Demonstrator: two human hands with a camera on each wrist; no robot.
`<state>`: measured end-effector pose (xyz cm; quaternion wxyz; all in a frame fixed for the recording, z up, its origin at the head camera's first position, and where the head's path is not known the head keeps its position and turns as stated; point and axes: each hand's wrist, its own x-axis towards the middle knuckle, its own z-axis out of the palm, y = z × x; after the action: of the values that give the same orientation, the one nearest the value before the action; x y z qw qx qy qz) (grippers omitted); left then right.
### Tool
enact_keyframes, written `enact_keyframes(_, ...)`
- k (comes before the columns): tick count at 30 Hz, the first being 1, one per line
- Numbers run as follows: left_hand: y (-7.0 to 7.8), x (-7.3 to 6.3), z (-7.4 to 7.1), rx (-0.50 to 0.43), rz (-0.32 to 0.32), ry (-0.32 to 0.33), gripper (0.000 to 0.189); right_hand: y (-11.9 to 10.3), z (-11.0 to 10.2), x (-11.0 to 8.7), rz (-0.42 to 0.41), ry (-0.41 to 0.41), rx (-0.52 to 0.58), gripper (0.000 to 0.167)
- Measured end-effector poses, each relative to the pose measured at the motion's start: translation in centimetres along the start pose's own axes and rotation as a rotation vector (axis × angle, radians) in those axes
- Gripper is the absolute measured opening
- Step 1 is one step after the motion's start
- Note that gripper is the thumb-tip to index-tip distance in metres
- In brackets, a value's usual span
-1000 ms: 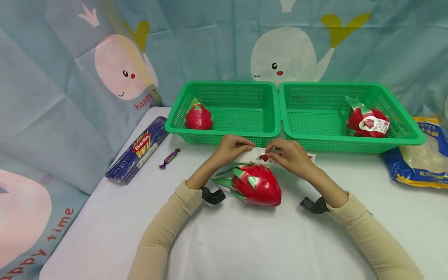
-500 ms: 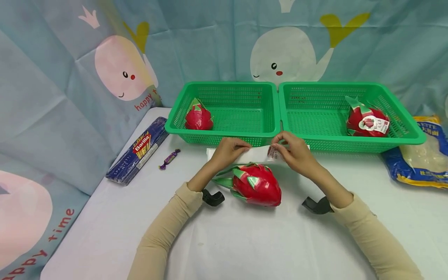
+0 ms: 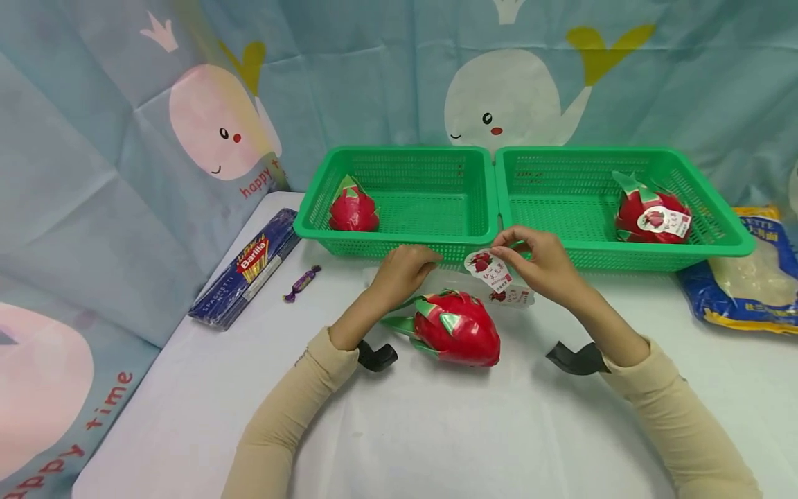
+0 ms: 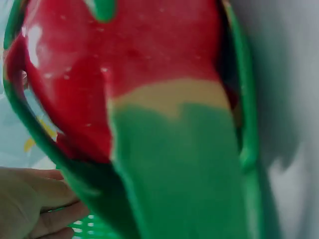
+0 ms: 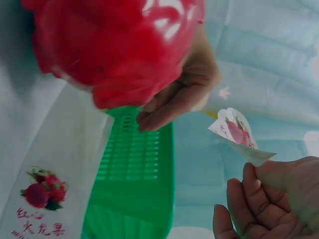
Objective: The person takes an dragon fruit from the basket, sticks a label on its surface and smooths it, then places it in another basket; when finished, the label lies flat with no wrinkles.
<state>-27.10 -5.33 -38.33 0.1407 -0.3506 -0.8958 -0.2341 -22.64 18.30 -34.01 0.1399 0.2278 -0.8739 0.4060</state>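
My right hand (image 3: 541,260) pinches a white sticker (image 3: 488,269) with a red dragon fruit print between thumb and fingertips. In the right wrist view the sticker (image 5: 240,133) curls up from those fingertips. A pale backing strip (image 3: 522,296) with another printed sticker lies behind a dragon fruit (image 3: 458,329), which rests on its side with green leaves pointing left. My left hand (image 3: 402,274) hovers over the strip's left part, its fingers loosely bent with nothing visible between them. Up close in the left wrist view, the fruit (image 4: 149,50) covers part of my left hand (image 4: 35,204).
Two green baskets (image 3: 399,239) (image 3: 623,253) stand side by side behind. The left one contains a plain dragon fruit (image 3: 354,208), the right a stickered dragon fruit (image 3: 651,216). A spaghetti box (image 3: 246,267) and wrapped candy (image 3: 302,283) lie left; a blue-yellow bag (image 3: 742,291) lies right.
My right hand has peeled the sticker off the strip and moved slightly right with it. The strip, held earlier by my left hand, has dropped onto the table; the left fingers have let go.
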Motion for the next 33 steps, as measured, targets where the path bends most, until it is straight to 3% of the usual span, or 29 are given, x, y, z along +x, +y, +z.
enact_keyframes(3, 1.1, 0.1, -1.3, -0.059, 0.0, 0.055, 0.015, -0.5, -0.3, 0.1, 0.007, -0.025, -0.006, 0.007)
enact_keyframes(8, 3.6, 0.1, -3.4, -0.464, -0.094, 0.074, 0.019, -1.1, -0.5, -0.1, -0.001, -0.074, 0.01, 0.007)
enact_keyframes(11, 5.1, 0.1, -4.3, -0.569, -0.088, 0.039, 0.018, -1.6, -0.4, -0.3, -0.045, -0.097, 0.038, 0.005)
enact_keyframes(14, 5.9, 0.1, -4.6, -0.552, -0.065, 0.015, 0.013, -2.2, -0.2, -0.6, -0.082, -0.108, 0.072, 0.007)
enact_keyframes(17, 6.3, -0.2, -4.6, -0.535, -0.093, 0.033, 0.009, -2.6, -0.2, -1.0, -0.077, -0.083, 0.077, 0.018)
enact_keyframes(21, 6.5, -1.0, -4.4, -0.599, -0.162, 0.091, 0.008, -2.7, -0.3, -2.2, 0.005, -0.032, 0.039, 0.025)
enact_keyframes(26, 7.3, -2.5, -3.7, -0.656, -0.184, 0.141, 0.007, -2.3, -0.6, -3.9, 0.149, -0.078, 0.098, 0.009)
enact_keyframes(30, 8.5, -4.2, -2.6, -0.505, -0.148, 0.188, 0.006, -1.5, -0.8, -4.8, 0.241, -0.206, 0.205, 0.01)
enact_keyframes(33, 9.2, -5.7, -1.7, -0.358, -0.124, 0.229, 0.008, -0.7, -0.6, -5.3, 0.246, -0.315, 0.277, 0.009)
